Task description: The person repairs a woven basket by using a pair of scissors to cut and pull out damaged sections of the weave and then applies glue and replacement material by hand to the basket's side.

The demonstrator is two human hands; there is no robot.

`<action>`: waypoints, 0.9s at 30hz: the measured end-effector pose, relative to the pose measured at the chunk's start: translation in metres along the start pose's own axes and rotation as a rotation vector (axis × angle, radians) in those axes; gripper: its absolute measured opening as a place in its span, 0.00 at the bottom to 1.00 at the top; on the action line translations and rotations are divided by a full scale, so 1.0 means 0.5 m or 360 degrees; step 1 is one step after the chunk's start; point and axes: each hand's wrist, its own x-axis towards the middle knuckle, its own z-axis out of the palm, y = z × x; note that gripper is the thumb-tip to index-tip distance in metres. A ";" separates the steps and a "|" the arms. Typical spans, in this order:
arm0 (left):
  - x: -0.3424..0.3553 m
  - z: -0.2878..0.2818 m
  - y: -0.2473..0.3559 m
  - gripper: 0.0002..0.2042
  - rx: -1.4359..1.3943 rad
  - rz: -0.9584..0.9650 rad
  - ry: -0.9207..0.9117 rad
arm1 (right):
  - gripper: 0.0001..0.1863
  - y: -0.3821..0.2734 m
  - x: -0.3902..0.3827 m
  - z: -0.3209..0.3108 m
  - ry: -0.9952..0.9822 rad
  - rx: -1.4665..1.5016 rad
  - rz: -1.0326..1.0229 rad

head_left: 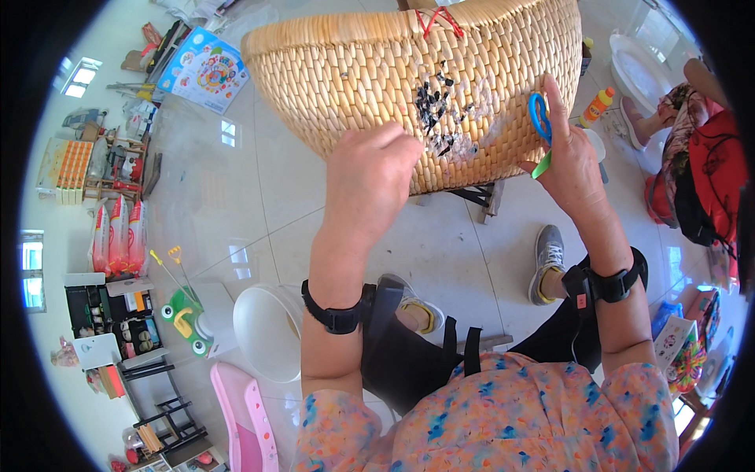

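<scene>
A large woven straw basket [354, 86] stands tilted before me, with a red cord tied at its upper rim. Black and whitish scraps [435, 102] cling to its woven side. My left hand [373, 169] is in front of the basket's lower side, its fingers curled together; whatever they pinch, if anything, is hidden. At the basket's right side, my right hand [572, 161] holds what look like scissors [538, 118] with a blue loop and a green part; no blades show. One finger of that hand points up along the weave.
A white bucket [267, 332] and a frog-faced green container [185, 318] stand at left, near a pink plastic tub [240, 413]. An orange bottle [598, 106] stands at right, near a white basin [635, 71] and another person's leg [635, 126].
</scene>
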 end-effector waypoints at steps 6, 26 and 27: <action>0.002 0.004 -0.004 0.05 0.0007 -0.0052 0.0056 | 0.66 0.002 0.002 0.002 -0.0024 0.0031 0.0013; 0.006 0.000 0.008 0.05 0.0059 -0.0057 0.0148 | 0.66 -0.001 0.001 -0.001 0.0021 0.0014 -0.0030; 0.005 0.000 0.007 0.05 0.0061 -0.0058 0.0148 | 0.66 -0.001 0.003 -0.001 0.0032 0.0019 -0.0061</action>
